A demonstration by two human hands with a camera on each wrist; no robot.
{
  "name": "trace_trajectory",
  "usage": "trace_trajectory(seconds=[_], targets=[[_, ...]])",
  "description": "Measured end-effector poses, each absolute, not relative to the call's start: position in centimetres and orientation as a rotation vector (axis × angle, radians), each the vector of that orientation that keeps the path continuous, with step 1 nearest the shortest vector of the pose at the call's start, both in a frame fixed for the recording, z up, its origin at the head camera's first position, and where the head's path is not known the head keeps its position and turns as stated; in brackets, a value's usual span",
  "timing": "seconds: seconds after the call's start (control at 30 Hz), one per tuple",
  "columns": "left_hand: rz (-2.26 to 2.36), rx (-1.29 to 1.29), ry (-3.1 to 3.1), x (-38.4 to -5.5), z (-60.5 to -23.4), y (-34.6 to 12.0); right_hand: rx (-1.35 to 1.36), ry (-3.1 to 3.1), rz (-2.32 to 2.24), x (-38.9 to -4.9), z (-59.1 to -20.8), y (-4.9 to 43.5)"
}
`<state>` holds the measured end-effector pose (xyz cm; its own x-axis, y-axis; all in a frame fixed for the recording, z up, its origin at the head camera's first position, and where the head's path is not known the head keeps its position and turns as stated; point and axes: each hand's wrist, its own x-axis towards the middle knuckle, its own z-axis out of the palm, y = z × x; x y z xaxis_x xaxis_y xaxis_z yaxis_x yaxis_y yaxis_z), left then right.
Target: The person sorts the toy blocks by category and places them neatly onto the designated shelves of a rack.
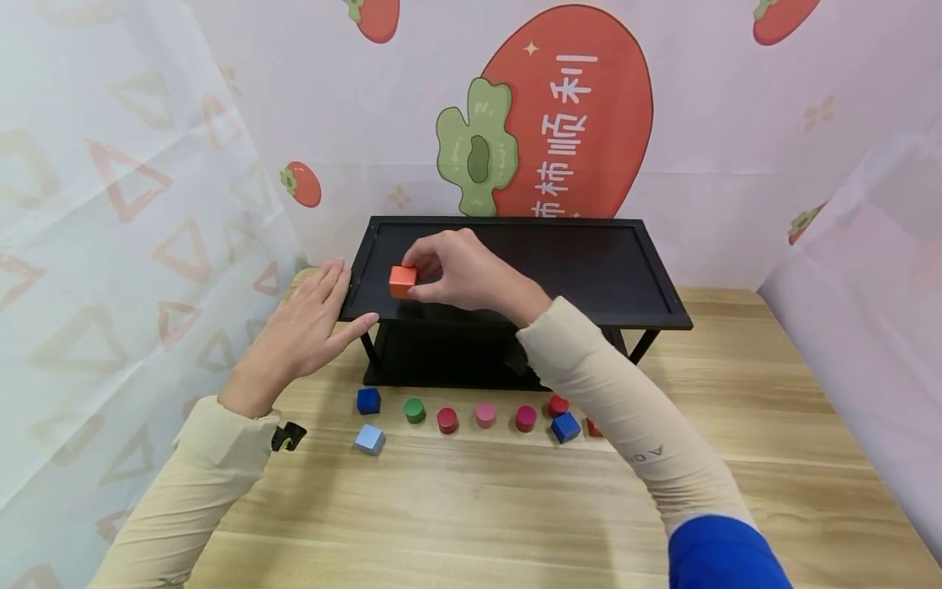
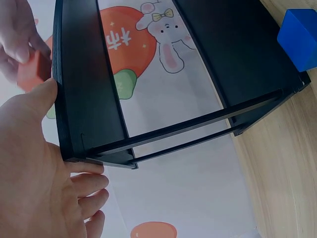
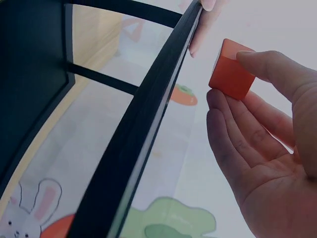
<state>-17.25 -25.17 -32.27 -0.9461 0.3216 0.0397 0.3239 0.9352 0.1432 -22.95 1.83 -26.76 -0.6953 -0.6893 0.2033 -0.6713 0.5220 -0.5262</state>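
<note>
An orange-red cube (image 1: 402, 281) is pinched between the thumb and fingers of my right hand (image 1: 464, 274), over the left part of the black two-tier rack's (image 1: 559, 262) top shelf. In the right wrist view, the cube (image 3: 232, 72) shows a gap from the shelf's edge. My left hand (image 1: 305, 323) rests along the rack's left end, its thumb at the front corner. In the left wrist view, the fingers of the left hand (image 2: 39, 163) extend past the shelf's end, with the thumb along the edge.
In front of the rack, a dark blue cube (image 1: 369, 401), a light blue cube (image 1: 370, 439), a green cylinder (image 1: 414, 411), a pink cylinder (image 1: 485, 415) and several red and magenta pieces lie on the wooden table (image 1: 441, 515). Another blue cube (image 1: 566, 427) sits near the right sleeve. Patterned cloth (image 1: 353, 131) stands behind.
</note>
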Motion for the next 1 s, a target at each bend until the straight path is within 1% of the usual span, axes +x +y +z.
trace_trajectory(seconds=[0.23,0.4,0.73,0.87,1.0], targets=[[-0.241,-0.519,-3.075,-17.4,-32.4,-25.1,-1.177,2.693,-0.951,-23.9,-27.6,-1.1],[-0.247,-0.525,-3.082,-17.5,-32.4,-24.9,-1.150,2.673,-0.957,-23.8,-28.0,-2.0],[-0.225,-0.524,-3.081,-17.6,-32.3,-24.7,-1.115,2.693,-0.905,-23.8,-28.4,-2.3],[-0.225,-0.517,-3.082,-17.6,-32.4,-25.0,-1.106,2.711,-0.855,-23.4,-27.9,-2.0],[-0.214,-0.504,-3.086,-17.5,-32.4,-25.3,-1.126,2.742,-0.792,-22.6,-27.1,-0.7]])
